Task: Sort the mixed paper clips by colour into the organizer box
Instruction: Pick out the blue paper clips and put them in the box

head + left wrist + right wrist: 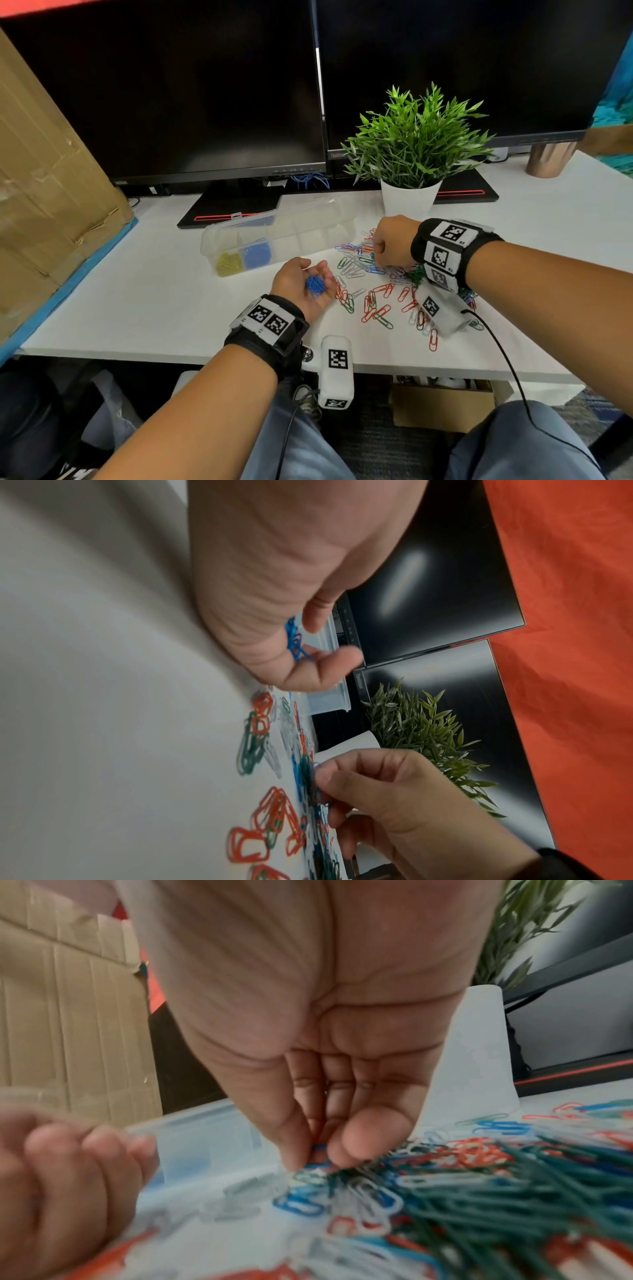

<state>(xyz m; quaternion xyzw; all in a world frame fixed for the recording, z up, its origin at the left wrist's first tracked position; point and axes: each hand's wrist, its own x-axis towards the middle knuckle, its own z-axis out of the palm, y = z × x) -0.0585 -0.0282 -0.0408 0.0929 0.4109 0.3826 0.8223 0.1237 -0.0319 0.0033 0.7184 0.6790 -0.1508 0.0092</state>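
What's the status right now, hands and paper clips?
Left hand cupped palm-up, holding blue clips. Right hand pinching a blue clip from the mixed pile. Organizer box open; nothing in the way.

We wear black wrist straps [274,334] carrying white blocks printed with black square markers, a thin black cable [507,359] trailing from the right one, blue jeans [298,445], and bare forearms.
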